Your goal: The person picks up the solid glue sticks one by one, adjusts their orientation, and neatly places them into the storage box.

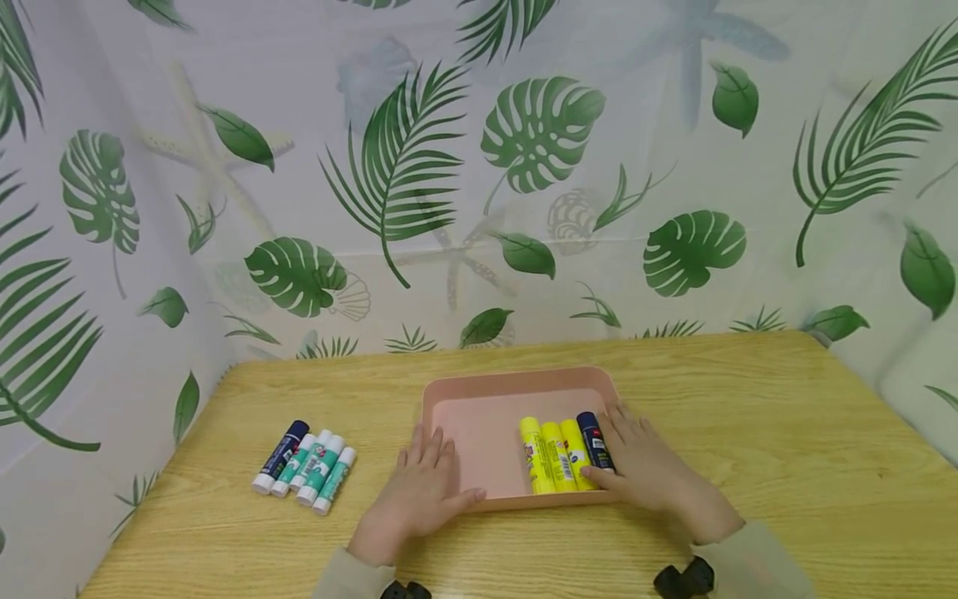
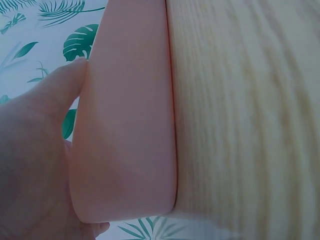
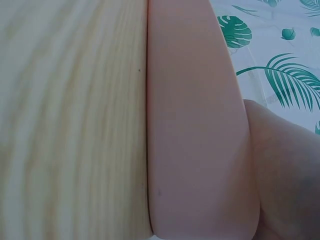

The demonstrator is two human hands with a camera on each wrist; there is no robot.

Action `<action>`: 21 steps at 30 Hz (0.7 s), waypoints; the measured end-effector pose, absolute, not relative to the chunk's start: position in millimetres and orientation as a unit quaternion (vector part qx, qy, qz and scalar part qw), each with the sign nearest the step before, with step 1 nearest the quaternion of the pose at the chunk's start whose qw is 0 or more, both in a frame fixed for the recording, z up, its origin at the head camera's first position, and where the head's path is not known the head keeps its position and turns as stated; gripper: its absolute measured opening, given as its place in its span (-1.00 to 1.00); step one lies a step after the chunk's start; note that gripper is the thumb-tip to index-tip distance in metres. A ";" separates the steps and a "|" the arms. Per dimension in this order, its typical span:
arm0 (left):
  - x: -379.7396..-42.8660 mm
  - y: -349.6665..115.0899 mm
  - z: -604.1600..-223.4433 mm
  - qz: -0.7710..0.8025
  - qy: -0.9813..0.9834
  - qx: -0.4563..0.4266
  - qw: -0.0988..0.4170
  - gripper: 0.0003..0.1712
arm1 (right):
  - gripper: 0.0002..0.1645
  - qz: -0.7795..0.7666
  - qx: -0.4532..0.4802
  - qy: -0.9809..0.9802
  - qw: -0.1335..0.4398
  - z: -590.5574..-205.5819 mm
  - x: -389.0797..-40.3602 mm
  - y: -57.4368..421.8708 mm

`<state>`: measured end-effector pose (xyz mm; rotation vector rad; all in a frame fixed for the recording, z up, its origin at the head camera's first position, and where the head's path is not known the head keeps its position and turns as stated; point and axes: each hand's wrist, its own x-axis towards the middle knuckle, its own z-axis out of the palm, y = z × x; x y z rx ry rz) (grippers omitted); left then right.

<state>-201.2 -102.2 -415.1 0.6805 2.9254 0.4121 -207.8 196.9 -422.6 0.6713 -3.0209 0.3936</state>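
Note:
A shallow pink tray sits flat on the wooden table. My left hand lies over its front left corner, fingers spread along the left side and thumb on the front rim. At the front right corner, my right hand rests with its fingers on the right side and its thumb over the front edge. Inside, towards the right, three yellow glue sticks and a navy glue stick lie side by side. Both wrist views show the tray's front wall close up, with a thumb at its rim.
Left of the tray, a navy glue stick with a white end and several green-and-white glue sticks lie in a group on the table. A leaf-patterned cloth hangs behind the table and along its sides.

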 end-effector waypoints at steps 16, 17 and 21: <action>-201.4 -102.6 -418.1 0.137 0.964 0.223 0.056 -0.05 | 0.02 0.129 0.174 -0.976 -0.001 -425.4 -207.4 196.7; -201.5 -102.7 -418.3 0.136 0.964 0.223 0.057 -0.05 | 0.02 0.130 0.173 -0.976 -0.001 -425.9 -207.7 196.8; -202.7 -102.9 -420.0 0.134 0.964 0.222 0.058 -0.04 | 0.02 0.136 0.167 -0.977 -0.004 -426.6 -208.0 197.2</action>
